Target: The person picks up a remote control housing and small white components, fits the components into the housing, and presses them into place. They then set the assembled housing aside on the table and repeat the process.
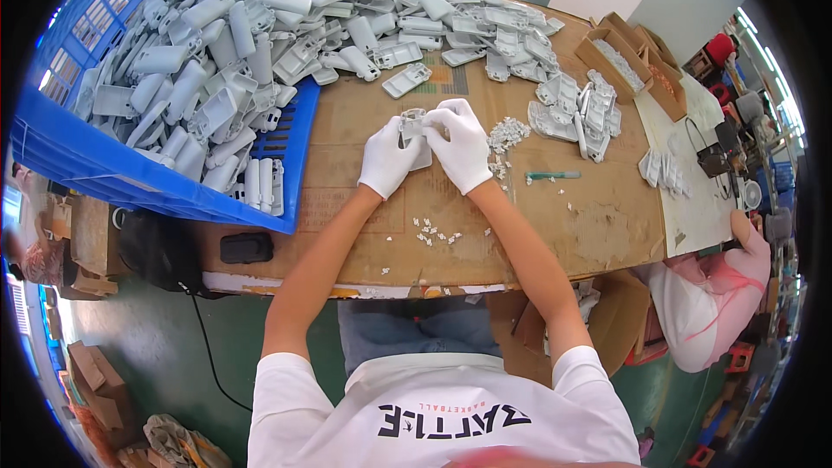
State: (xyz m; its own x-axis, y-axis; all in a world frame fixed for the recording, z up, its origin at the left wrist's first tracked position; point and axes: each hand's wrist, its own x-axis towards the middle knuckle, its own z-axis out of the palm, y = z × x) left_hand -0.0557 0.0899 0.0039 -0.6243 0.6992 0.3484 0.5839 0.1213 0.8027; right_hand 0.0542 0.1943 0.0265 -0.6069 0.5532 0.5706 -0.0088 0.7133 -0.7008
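Note:
My left hand [387, 159], in a white glove, is closed around a pale grey plastic housing [421, 156] above the cardboard-covered table. The housing's hollow side faces up. My right hand [459, 147], gloved too, has thumb and fingers pinched together at the housing's upper end; whatever lies between those fingertips is hidden. Just right of my right hand is a heap of small white plastic pieces [507, 134]. More small pieces [433, 232] lie scattered nearer to me. One loose housing [406, 80] rests beyond my hands.
A blue crate [299, 147] on the left overflows with housings, which spread across the table's back. Stacked housings [579, 113], a green pen-like tool [552, 175] and cardboard boxes [614, 61] are to the right. A black case [246, 248] sits front left. Another person [711, 295] is at far right.

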